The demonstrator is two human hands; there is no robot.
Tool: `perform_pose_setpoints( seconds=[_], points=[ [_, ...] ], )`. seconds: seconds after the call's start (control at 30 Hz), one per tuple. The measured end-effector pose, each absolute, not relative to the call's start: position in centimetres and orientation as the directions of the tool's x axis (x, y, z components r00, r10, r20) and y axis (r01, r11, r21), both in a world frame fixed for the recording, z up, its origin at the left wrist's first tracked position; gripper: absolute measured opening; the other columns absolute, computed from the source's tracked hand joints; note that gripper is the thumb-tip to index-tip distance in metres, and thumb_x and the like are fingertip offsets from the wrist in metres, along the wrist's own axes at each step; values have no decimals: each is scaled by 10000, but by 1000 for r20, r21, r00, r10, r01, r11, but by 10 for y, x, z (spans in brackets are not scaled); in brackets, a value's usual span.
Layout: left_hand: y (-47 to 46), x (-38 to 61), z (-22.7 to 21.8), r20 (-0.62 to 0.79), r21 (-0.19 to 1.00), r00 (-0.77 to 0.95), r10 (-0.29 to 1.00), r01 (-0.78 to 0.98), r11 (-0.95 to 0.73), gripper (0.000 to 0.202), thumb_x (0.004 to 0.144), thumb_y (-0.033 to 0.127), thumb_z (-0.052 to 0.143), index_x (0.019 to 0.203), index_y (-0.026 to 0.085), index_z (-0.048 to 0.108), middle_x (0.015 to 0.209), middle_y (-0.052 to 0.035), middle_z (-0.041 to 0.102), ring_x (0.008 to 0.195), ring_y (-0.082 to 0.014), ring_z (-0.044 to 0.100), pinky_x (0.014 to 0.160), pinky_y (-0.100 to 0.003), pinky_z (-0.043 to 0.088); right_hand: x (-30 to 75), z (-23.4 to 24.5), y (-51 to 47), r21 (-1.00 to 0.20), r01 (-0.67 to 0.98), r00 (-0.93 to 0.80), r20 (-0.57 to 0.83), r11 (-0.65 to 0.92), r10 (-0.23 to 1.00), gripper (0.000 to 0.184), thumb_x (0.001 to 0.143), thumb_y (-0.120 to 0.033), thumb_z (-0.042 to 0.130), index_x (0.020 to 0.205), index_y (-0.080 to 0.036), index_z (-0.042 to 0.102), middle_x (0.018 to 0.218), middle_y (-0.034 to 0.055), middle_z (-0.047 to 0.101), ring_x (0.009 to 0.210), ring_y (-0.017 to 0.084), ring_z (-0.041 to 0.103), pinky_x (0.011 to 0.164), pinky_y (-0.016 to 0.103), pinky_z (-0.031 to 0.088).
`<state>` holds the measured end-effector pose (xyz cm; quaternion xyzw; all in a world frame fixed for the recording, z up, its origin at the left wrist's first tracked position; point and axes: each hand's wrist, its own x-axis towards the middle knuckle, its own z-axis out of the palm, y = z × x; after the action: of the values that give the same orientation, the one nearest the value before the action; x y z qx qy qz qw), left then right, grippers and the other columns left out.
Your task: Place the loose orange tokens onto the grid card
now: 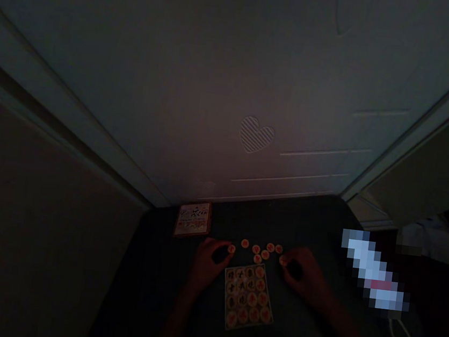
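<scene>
Working in near darkness

Pale wall panels (202, 79), one embossed with a striped heart (256, 134), rise behind a dark tabletop (154, 290) in a barely lit room. At the left, a small printed box (193, 219) sits by the table's far edge. The left hand (208, 261) pinches the first disc (231, 249) of a loose row of discs (261, 250). A gridded board (248, 295), filled with discs, lies between the hands. The right hand (303, 277) pinches the last disc (282, 260). Farther right lies a blurred pale object (374, 275).
</scene>
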<state>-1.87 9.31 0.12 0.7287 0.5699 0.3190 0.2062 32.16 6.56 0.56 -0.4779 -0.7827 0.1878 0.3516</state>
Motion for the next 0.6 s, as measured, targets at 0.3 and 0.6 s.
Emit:
perform_pose_setpoints(
  seconds=[0.3, 0.6],
  points=[
    [93, -17, 4, 232, 664, 146, 962, 699, -266, 202, 880, 305, 727, 1082, 294, 739, 1047, -27, 744, 995, -237, 685, 917, -417, 558, 287, 36, 48, -650, 522, -335, 440, 553, 833, 263, 885, -137, 663, 1106, -262, 594, 1062, 67, 699, 1006, 250, 651, 874, 420, 547],
    [92, -17, 6, 227, 664, 148, 963, 699, -264, 202, 880, 305, 732, 1081, 291, 742, 1041, -33, 739, 989, -235, 685, 921, -416, 555, 286, 25, 50, -640, 567, -303, 424, 519, 854, 259, 904, -162, 655, 1136, -261, 598, 1070, 73, 690, 1010, 257, 641, 870, 423, 551]
  ],
)
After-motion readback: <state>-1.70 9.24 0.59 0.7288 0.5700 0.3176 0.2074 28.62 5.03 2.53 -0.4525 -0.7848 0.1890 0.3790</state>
